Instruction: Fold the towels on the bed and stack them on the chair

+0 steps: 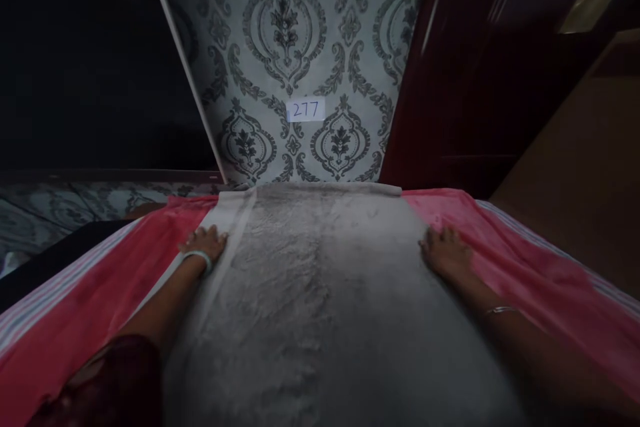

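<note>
The person's hands lie palm down, fingers loosely spread and gripping nothing visible: the left hand (206, 245) on the left margin of a grey cloth (300, 293), the right hand (447, 253) at its right edge. The cloth lies spread over a pink cloth (135, 273), before a patterned wall (285, 27) bearing a "277" label (305, 109).

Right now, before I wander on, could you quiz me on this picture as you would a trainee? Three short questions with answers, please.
1. Choose: the white label on the patterned wall reads A) 727, B) 277, C) 772.
2. True or false: the left hand and the right hand are apart, near opposite sides of the large cloth.
3. Fill in: the large cloth is mainly ____ in colour.

Key: 1. B. 2. True. 3. Grey.
</note>
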Available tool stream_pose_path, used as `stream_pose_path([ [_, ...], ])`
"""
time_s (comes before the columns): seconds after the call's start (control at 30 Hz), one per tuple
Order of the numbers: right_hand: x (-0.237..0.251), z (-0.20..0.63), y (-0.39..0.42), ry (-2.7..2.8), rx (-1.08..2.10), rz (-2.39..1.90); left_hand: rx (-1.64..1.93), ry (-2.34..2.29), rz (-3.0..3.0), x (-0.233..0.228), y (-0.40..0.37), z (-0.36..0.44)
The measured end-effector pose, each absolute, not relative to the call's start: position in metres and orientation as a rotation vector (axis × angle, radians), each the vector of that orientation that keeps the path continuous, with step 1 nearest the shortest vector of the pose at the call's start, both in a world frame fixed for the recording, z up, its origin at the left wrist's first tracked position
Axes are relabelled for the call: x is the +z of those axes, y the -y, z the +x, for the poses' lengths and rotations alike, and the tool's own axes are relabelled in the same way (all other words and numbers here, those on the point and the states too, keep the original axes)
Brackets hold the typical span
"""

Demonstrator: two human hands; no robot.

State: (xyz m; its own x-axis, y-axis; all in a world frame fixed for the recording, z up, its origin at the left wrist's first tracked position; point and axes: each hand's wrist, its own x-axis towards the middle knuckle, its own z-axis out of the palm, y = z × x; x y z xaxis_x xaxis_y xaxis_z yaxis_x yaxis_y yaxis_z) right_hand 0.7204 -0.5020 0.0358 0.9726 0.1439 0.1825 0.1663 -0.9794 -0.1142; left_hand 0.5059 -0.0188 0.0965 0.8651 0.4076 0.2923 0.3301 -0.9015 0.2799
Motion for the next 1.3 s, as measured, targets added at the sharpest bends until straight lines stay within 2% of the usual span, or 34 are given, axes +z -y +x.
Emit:
stream_pose_path([
  [0.07, 0.043, 0.712, 0.447, 0.481, -0.333, -2.916, 0.498, -0.554, 2.83, 0.092, 0.032, 0.538],
  [0.13, 0.046, 0.695, 0.378, 0.903, -0.238, -2.779, 0.411, -0.454, 2.868, 0.081, 0.061, 0.577],
  [0.2, 0.043, 0.682, 0.317, 1.288, -0.158, -2.628, 0.135, -0.138, 2.942, 0.068, 0.09, 0.613],
  [0.27, 0.038, 0.684, 0.284, 1.381, -0.105, -2.571, 0.002, 0.059, 2.972, 0.058, 0.102, 0.639],
  [0.37, 0.033, 0.722, 0.294, 1.256, -0.064, -2.667, -0.011, -0.031, 3.034, 0.056, 0.074, 0.654],
  [0.57, 0.022, 0.84, 0.406, 0.598, -0.102, -2.93, 0.408, -0.501, 3.002, 0.069, -0.025, 0.638],
  [0.67, 0.014, 0.869, 0.451, 0.371, -0.094, -2.94, 0.435, -0.557, 2.99, 0.071, -0.046, 0.631],
  [0.77, 0.012, 0.878, 0.463, 0.217, -0.13, -2.954, 0.436, -0.608, 2.989, 0.07, -0.049, 0.631],
  [0.87, 0.019, 0.866, 0.428, 0.325, -0.368, -2.928, 0.42, -0.518, 3.003, 0.07, -0.033, 0.64],
  [0.93, 0.027, 0.846, 0.381, 0.754, -0.498, -2.788, 0.398, -0.234, 3.016, 0.069, -0.013, 0.651],
  [1.0, 0.034, 0.819, 0.326, 1.218, -0.453, -2.574, 0.356, 0.042, 3.016, 0.065, 0.009, 0.664],
  [1.07, 0.038, 0.794, 0.273, 1.449, -0.383, -2.456, 0.318, 0.125, 3.033, 0.059, 0.025, 0.674],
  [1.17, 0.039, 0.771, 0.219, 1.497, -0.303, -2.422, 0.291, 0.033, 3.057, 0.052, 0.031, 0.685],
  [1.3, 0.035, 0.779, 0.204, 1.373, -0.269, -2.53, 0.218, -0.093, 3.095, 0.052, 0.015, 0.696],
])
